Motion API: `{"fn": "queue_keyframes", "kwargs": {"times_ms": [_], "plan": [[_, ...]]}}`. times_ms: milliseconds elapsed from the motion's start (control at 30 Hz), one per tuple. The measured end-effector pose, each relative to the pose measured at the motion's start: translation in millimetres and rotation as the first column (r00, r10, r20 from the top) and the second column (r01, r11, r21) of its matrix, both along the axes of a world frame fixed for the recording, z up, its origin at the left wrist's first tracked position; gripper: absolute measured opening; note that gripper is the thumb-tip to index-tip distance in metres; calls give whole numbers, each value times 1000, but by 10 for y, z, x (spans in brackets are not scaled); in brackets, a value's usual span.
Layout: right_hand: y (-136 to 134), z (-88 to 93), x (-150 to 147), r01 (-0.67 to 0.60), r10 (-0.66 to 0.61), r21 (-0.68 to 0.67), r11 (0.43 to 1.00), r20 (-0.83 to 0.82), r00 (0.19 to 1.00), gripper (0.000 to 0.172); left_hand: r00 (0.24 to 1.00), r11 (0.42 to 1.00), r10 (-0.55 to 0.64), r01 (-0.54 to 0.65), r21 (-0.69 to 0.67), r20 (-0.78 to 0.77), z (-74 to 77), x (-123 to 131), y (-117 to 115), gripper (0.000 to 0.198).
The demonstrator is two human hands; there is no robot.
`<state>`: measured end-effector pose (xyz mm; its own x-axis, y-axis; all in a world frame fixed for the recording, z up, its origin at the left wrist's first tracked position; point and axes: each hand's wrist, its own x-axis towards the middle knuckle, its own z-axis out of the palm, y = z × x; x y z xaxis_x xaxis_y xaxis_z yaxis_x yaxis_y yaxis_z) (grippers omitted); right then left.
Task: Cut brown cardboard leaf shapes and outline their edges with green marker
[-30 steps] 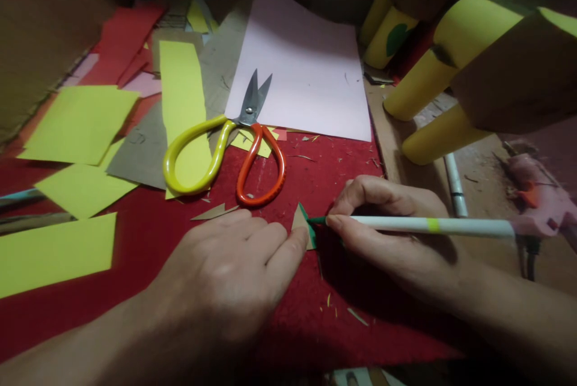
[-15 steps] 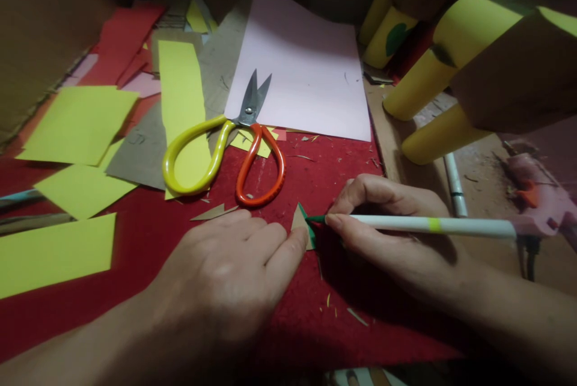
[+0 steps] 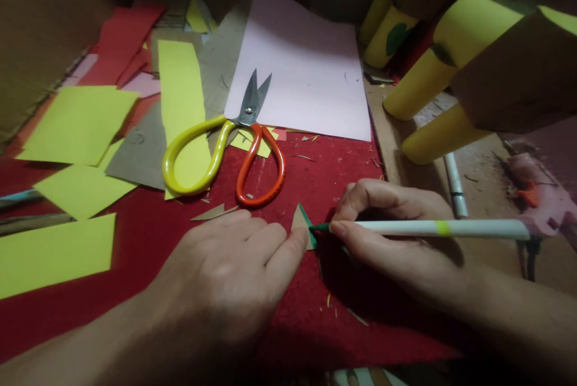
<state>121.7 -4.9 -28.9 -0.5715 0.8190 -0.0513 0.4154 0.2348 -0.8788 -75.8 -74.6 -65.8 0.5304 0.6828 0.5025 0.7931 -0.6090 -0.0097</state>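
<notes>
A small cardboard triangle [image 3: 298, 222] lies on the red cloth [image 3: 329, 163], its right edge coloured green. My left hand [image 3: 238, 260] presses it down with closed fingers, the fingertips on its lower left part. My right hand [image 3: 392, 217] grips a white marker [image 3: 406, 228] with a green tip and a yellow-green band. The tip touches the triangle's right edge. Just beyond my left hand lie a thin pointed cardboard scrap [image 3: 214, 213] and scissors [image 3: 249, 112] with one yellow and one red handle, blades slightly apart and pointing away.
Pink paper [image 3: 302, 67] lies behind the scissors. Yellow paper pieces [image 3: 81, 124], red paper [image 3: 121, 37] and grey cardboard [image 3: 139, 148] cover the left side. At right stand yellow paper tubes [image 3: 419, 88] with cardboard, another marker [image 3: 455, 184] and a pink glue gun [image 3: 541, 193].
My right hand and the marker have moved slightly right and down along the triangle's edge. My left hand and the triangle have stayed in place.
</notes>
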Motion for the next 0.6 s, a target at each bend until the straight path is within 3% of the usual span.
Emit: {"fn": "queue_keyframes", "kwargs": {"times_ms": [200,400,600], "plan": [[-16,-34,18,86,-88,-41,995,-62,994,14,1000,998,-9,10,-63,10,15,13,-29,29],[-14,-15,5,73,-76,-57,996,-67,995,15,997,992,-72,71,-105,-8,96,-34,-9,27],[9,-43,-35,94,-94,-9,996,-58,994,12,994,987,-95,87,-136,-51,83,-52,3,28]]}}
